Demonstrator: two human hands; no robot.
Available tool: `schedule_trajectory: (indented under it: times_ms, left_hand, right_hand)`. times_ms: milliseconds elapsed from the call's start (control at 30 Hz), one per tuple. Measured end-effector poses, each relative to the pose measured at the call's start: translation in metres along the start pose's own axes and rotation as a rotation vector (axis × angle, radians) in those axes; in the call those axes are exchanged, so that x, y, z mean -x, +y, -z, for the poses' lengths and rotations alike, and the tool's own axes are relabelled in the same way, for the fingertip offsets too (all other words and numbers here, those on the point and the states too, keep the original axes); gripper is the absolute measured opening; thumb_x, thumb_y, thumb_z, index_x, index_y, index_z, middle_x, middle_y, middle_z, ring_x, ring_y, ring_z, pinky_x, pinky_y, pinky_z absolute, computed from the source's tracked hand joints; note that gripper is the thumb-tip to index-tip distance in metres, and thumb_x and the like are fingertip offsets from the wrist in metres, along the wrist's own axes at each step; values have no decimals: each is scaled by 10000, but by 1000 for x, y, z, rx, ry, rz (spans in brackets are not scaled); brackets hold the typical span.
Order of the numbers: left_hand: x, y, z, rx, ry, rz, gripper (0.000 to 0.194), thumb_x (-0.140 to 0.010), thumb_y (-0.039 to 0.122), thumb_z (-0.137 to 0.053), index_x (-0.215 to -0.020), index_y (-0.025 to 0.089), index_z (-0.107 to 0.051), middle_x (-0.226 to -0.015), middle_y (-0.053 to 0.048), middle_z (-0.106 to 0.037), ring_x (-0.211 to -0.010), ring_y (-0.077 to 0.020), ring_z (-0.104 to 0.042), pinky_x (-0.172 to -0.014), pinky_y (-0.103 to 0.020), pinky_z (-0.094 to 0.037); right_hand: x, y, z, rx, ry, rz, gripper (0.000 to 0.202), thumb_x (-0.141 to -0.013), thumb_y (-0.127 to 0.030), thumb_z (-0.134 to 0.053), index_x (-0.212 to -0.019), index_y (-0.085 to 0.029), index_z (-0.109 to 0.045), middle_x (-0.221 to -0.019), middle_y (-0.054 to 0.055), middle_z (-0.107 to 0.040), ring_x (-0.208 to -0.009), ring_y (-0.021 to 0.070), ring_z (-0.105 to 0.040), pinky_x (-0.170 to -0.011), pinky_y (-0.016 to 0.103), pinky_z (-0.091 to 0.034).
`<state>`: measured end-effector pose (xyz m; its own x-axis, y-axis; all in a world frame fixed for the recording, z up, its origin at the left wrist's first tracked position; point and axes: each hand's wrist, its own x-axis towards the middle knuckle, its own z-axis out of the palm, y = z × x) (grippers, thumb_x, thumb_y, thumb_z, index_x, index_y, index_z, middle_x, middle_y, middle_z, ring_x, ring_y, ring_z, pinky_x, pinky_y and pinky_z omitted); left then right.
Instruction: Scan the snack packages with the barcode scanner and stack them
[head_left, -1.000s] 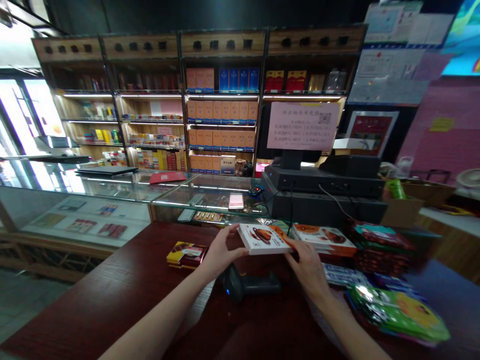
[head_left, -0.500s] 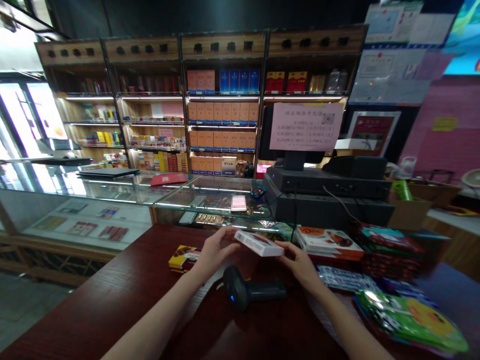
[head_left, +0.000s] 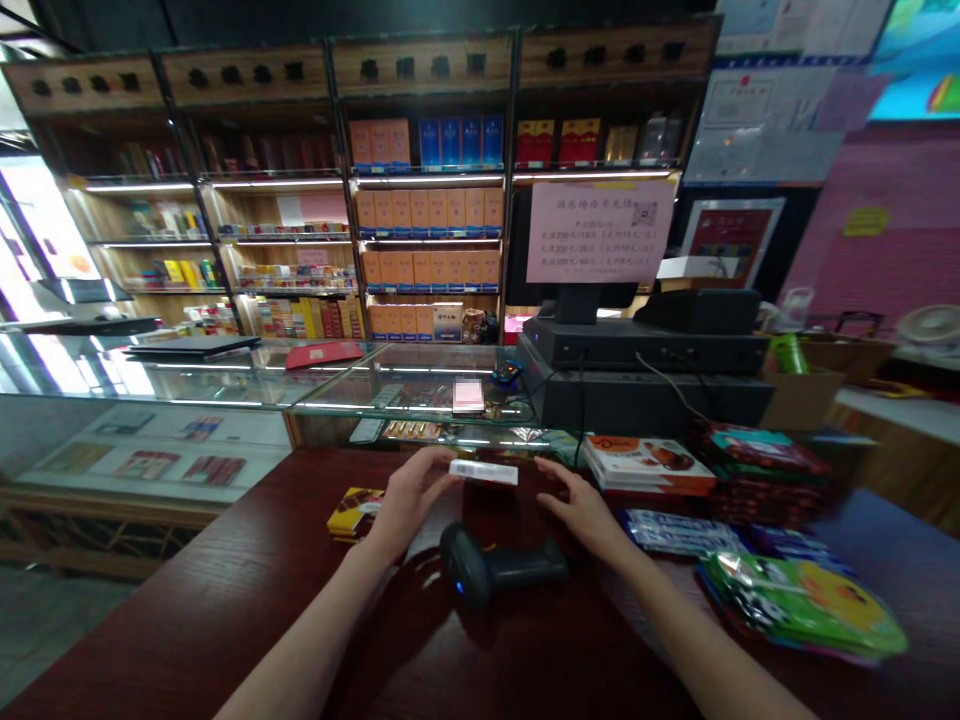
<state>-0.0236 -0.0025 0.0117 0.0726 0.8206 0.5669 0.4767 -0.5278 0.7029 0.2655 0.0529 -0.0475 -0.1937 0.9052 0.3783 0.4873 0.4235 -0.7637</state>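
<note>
Though its broad face is hidden, the slim white box (head_left: 484, 473) sits pinched in the left hand (head_left: 411, 500); the right hand (head_left: 576, 503) is empty, loosely curled open.

Lit shelves (head_left: 427, 240) stand behind glass counters (head_left: 405, 375).

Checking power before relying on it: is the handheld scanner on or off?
On, it appears: the dark scanner shows a small, glowing blue light.

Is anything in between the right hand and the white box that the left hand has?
No, nothing visible: an open gap separates the right hand from the white box at the fingers of the left hand. The barcode scanner lies nearer the person, outside that gap.
</note>
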Motion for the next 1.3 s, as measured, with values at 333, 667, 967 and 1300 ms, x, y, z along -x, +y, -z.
schedule_trajectory:
  times_ms: [333,667,967,1300]
  left_hand:
    - [1,-29,-4,-232,52,-52,158,-871,313,-641,-1016,252,-653,-1056,-31,-714,-1014,-219,-646,-961,-345,-470]
    - [7,-41,-5,-414,94,-83,185,-894,320,-639,-1068,260,-659,-1095,-38,-726,-1053,-236,-634,-1018,-373,-403]
    - [6,-41,-6,-538,117,-231,162,-931,275,-590,-1083,240,-633,-1075,-27,-740,-1022,-201,-663,-1062,-393,-389]
    - [11,-41,-2,-572,87,-291,185,-932,255,-606,-1113,257,-644,-1106,-16,-732,-1038,-182,-663,-1075,-429,-399]
  right_hand:
    - [36,-31,12,88,-81,52,442,-874,-290,-562,-1314,-255,-582,-1302,76,-630,-1220,229,-568,-1090,430,-402]
    - [57,-66,-4,263,-434,252,680,-782,-361,-758,-1411,-311,-505,-1322,60,-619,-1196,263,-543,-1032,406,-386]
    - [58,-65,-16,310,-487,314,654,-852,-314,-671,-1462,-306,-438,-1373,63,-605,-1197,258,-561,-1068,429,-363]
    - [59,-63,3,254,-438,273,730,-856,-276,-647,-1519,-341,-348,-1360,51,-621,-1189,271,-588,-1089,480,-392]
